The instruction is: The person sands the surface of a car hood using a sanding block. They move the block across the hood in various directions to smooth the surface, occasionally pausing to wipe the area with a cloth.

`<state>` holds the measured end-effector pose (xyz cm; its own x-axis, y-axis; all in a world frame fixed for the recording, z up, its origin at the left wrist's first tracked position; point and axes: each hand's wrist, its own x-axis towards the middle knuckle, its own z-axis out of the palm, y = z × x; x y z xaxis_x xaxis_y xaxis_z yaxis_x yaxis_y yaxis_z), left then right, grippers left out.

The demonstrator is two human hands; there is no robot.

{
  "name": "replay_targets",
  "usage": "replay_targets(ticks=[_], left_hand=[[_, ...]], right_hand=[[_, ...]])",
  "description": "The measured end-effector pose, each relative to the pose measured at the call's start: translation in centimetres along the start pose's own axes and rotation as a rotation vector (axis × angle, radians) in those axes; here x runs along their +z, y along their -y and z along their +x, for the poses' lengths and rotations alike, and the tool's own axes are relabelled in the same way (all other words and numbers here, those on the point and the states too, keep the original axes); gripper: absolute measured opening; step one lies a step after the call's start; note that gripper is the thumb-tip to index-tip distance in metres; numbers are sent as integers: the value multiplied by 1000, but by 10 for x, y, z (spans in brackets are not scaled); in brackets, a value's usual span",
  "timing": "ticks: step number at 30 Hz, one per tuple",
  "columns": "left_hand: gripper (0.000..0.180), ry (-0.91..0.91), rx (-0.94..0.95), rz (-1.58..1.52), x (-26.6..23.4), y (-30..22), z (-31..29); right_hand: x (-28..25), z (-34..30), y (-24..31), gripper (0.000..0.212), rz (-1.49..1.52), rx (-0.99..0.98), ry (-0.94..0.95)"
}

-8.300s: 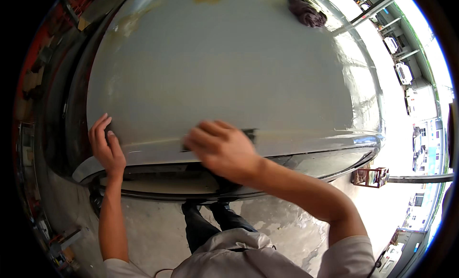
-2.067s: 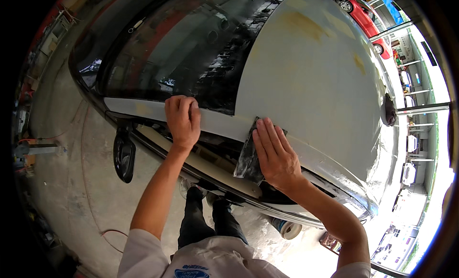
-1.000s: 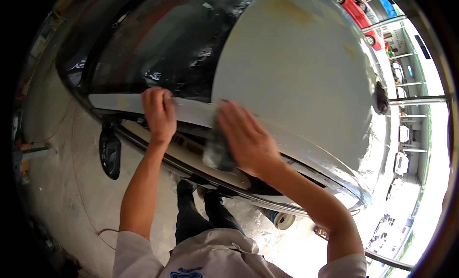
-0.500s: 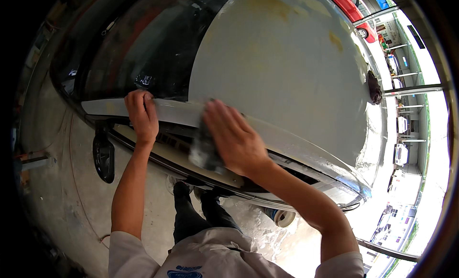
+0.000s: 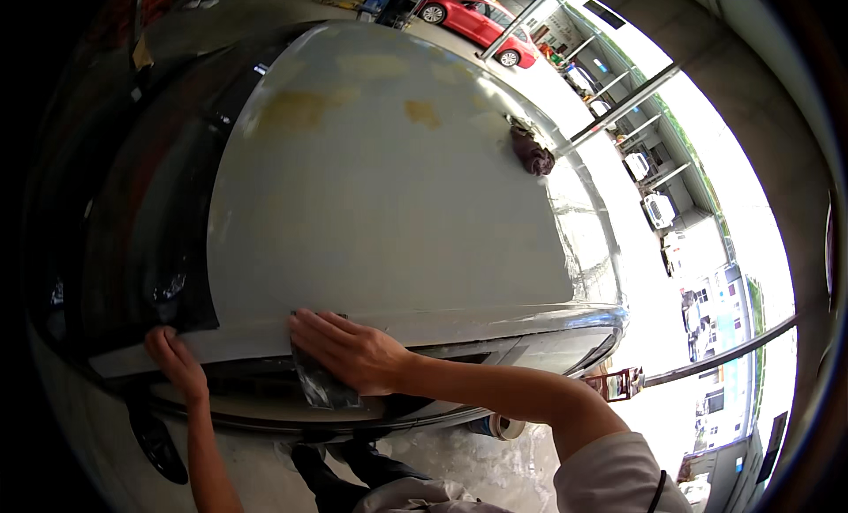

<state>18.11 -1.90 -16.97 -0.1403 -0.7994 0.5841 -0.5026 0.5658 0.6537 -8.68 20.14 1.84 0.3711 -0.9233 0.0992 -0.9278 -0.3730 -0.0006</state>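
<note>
A car's grey, matt roof [image 5: 380, 222] spreads before me, with yellowish patches toward its far side. My right hand [image 5: 353, 350] lies with its fingers together over a dark sheet of sandpaper [image 5: 327, 388], pressing it on the roof's near side edge. Part of the sheet hangs below the palm over the side window. Farther left, my left hand [image 5: 178, 361] curls its fingers over the painted pillar [image 5: 124, 358], beside the lower corner of the dark windscreen [image 5: 150, 248].
A crumpled dark cloth [image 5: 532, 153] lies on the roof's far right. The side mirror [image 5: 157, 442] juts out below my left hand. On the floor by the car stands a bucket [image 5: 499, 426]. A red car [image 5: 477, 23] is parked beyond.
My view has swung so that more of the roof shows. My right hand, blurred before, now appears sharp on the sandpaper. The left hand keeps to the pillar.
</note>
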Motion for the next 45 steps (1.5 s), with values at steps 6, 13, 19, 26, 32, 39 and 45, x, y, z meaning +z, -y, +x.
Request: replay_targets(ticks=[6,13,19,26,32,39,45], left_hand=[[21,-7,-17,57,-13,8,8],[20,49,-31,77,-20,9,13],[13,-22,-17,74,-14,-18,10],[6,-49,60,64,-14,-19,12],[2,-35,10,-11,-21,-32,18],[18,-36,-94,-33,-5,-6,-1],[17,-64,42,101,-16,-18,12]], right_hand=[[14,93,33,76,-142,-98,128],[-11,0,2,69,29,50,1],[-13,4,17,65,-178,158,31],[2,54,32,66,-180,-34,134],[-11,1,23,73,-165,65,260],[20,64,39,65,-153,-35,43],[-18,-28,-3,66,-109,29,109]])
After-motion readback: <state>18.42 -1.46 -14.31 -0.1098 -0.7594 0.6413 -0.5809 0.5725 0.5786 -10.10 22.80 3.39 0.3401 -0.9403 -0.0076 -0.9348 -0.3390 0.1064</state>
